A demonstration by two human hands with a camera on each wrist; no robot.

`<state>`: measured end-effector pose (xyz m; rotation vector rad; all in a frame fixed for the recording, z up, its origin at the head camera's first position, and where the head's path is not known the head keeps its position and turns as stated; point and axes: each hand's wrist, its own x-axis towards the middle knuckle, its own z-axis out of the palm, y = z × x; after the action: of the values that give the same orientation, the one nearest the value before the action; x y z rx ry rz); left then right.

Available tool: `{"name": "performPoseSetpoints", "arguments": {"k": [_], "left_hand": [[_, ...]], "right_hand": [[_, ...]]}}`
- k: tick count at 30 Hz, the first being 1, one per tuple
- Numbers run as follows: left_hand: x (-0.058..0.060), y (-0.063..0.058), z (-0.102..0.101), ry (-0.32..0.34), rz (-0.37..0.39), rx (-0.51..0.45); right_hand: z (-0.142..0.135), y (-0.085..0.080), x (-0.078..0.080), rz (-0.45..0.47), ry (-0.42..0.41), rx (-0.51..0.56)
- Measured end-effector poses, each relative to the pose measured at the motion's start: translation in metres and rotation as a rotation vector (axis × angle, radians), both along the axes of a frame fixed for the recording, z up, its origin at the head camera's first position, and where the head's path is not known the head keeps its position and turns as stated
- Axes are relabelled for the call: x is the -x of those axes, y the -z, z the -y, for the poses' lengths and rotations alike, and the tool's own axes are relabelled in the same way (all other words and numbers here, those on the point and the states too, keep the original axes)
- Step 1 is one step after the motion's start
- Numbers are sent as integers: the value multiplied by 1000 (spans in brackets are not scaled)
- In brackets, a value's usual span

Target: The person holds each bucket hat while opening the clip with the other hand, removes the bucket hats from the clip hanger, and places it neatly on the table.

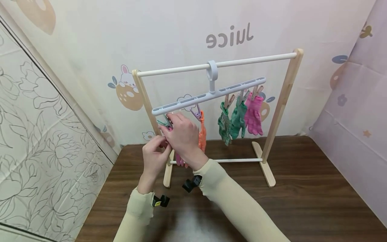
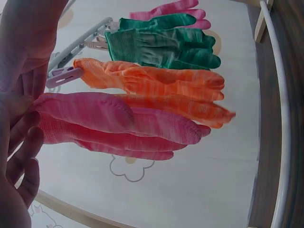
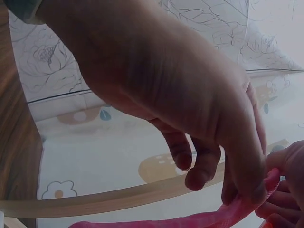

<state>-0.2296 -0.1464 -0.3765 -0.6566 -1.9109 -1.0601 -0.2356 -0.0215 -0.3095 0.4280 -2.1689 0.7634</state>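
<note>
Left hand [image 1: 153,156] and right hand [image 1: 185,134] pinch a pink glove [image 2: 88,109] between fingertips, an orange glove [image 1: 202,131] hanging near those fingers.

At the back, a pale backdrop [image 1: 169,40] is being livened up by printed fruit [image 1: 130,97], a peeking rabbit [image 1: 127,79] and a mirrored "Juice" [image 1: 229,35]. The left is being walled off by a white sheet [image 1: 54,151] of line-drawn flowers, the right by a lilac-tinted wall [image 1: 347,111], while light is being thrown back softly off a dark wood-grain tabletop [image 1: 326,195].
</note>
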Motion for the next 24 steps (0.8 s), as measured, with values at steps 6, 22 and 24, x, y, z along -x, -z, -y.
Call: {"name": "performPoseSetpoints", "arguments": {"k": [6, 22, 24], "left_hand": [[-2, -2, 0, 39, -4, -1], [-3, 4, 8, 18, 5, -18], [-3, 5, 9, 14, 7, -32]], "right_hand": [[0, 0, 3, -19, 1, -11], [-1, 1, 6, 3, -76, 90], [-2, 3, 7, 6, -78, 102]]}}
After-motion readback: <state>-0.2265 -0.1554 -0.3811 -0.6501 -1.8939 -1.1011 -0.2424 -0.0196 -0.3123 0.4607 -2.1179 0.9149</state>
